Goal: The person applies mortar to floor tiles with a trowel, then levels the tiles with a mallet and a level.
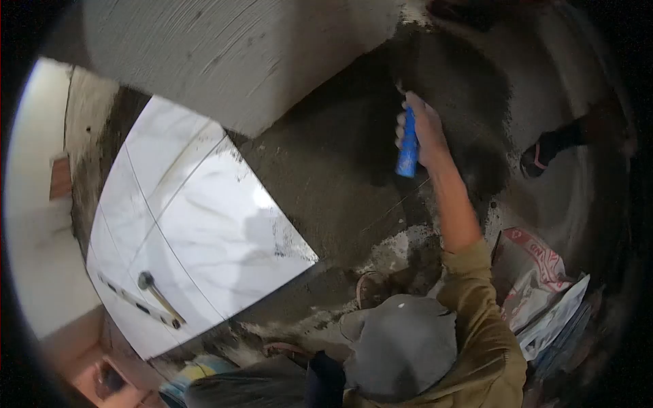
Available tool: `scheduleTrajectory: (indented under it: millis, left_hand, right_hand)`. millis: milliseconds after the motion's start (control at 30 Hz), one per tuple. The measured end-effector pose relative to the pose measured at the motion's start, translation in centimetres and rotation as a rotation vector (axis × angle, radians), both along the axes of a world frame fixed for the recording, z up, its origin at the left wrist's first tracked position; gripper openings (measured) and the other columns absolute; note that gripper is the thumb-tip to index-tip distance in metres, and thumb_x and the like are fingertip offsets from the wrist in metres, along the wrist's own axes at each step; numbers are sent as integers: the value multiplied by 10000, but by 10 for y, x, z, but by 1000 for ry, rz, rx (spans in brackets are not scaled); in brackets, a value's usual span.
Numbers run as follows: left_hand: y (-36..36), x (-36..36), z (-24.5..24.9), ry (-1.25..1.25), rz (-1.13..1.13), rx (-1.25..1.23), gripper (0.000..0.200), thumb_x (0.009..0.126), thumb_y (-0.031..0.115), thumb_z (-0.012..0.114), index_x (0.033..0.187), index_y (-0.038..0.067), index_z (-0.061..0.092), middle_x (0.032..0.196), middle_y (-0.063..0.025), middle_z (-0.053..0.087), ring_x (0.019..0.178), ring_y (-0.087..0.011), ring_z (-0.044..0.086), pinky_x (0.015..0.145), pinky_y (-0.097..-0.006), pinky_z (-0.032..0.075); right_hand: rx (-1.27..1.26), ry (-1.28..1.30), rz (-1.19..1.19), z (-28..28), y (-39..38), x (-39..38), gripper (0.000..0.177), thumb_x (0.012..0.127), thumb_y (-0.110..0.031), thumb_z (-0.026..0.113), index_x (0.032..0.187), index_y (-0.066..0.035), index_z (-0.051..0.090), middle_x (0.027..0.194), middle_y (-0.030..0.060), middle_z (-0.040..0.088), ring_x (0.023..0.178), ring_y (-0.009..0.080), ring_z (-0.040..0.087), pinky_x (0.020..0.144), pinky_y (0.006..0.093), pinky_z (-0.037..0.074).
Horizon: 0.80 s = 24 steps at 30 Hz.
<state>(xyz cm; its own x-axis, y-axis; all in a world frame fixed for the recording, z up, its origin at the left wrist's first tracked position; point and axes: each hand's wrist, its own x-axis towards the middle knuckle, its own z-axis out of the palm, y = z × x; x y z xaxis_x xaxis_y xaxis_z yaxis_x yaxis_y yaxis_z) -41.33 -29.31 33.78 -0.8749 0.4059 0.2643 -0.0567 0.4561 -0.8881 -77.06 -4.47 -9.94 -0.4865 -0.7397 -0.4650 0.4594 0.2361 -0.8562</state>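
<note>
My right hand (423,129) is wrapped round the blue handle (407,146) of a tool above dark wet mortar (326,163). A bit of metal shows past my fingers; the tool's working end is too dark to make out. To the upper left of the hand is a large pale grey slab (238,61) with fine curved ridges on its surface. Glossy white marble-look tiles (218,231) lie on the left, beside the mortar. My left hand does not show.
A mallet (158,296) and a spirit level (139,301) lie on the tiles. A printed plastic bag (537,272) is at the lower right. Another person's sandalled foot (534,160) stands at the right. A grey cap (406,343) fills the bottom middle.
</note>
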Motion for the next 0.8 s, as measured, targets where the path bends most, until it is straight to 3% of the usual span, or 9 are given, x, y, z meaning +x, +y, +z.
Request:
scheduleTrajectory:
  millis: [33,100,233,300,433,533,633,767,800]
  left_hand:
    - [6,12,-3,1,24,8,399,918,235,587,1244,8,542,1035,-183,599,835,-268,582,631,-412,482]
    - [19,32,-5,5,64,14,399,919,235,587,1244,9,542,1035,-183,599,837,-268,582,633,-413,482]
    - [47,65,-3,11,120,13,398,919,236,586,1244,9,542,1037,-183,599,840,-269,582,636,-413,483]
    - [60,82,0,8,151,10,398,919,236,586,1244,9,543,1038,-183,599,842,-269,582,638,-414,483]
    - [79,108,7,7,207,-2,398,920,237,585,1243,10,543,1040,-183,600,845,-269,583,642,-414,483]
    - [87,114,7,6,224,-2,397,920,238,585,1243,10,543,1041,-183,600,847,-270,583,645,-415,483]
    - [90,110,5,10,219,2,397,921,238,585,1243,11,543,1042,-183,600,850,-270,583,648,-415,483]
    - [96,108,2,23,220,5,396,921,239,584,1243,11,544,1044,-183,600,853,-270,584,651,-416,484]
    - [97,107,2,23,222,5,396,921,239,584,1243,11,544,1044,-183,600,854,-271,584,652,-416,484]
  right_hand:
    - [7,1,26,1,8,3,392,942,-418,582,1086,-59,516,729,25,541,583,127,556,506,317,506]
    - [218,194,353,7,16,10,377,946,-386,576,1102,-49,505,740,33,547,567,122,558,478,297,496]
    - [346,261,423,1,3,62,381,933,-358,576,1143,-46,520,737,28,526,532,112,537,453,285,468]
    - [331,284,536,1,1,86,386,946,-348,563,1148,-23,509,768,45,538,543,128,549,459,306,477]
    - [286,341,684,-5,6,123,377,946,-358,569,963,11,492,721,87,572,527,176,594,485,335,497]
    - [221,609,997,-2,4,135,422,916,-355,600,961,56,513,718,129,627,591,212,654,535,372,522]
    - [77,898,1100,-14,-10,145,411,910,-337,605,929,68,540,732,151,639,607,219,669,556,384,531]
    - [39,883,1105,-10,-27,164,439,914,-343,600,878,91,547,734,169,642,595,235,680,521,380,536]
    - [98,625,1067,-5,-30,171,463,921,-356,592,865,100,543,725,171,637,578,244,680,495,372,534]
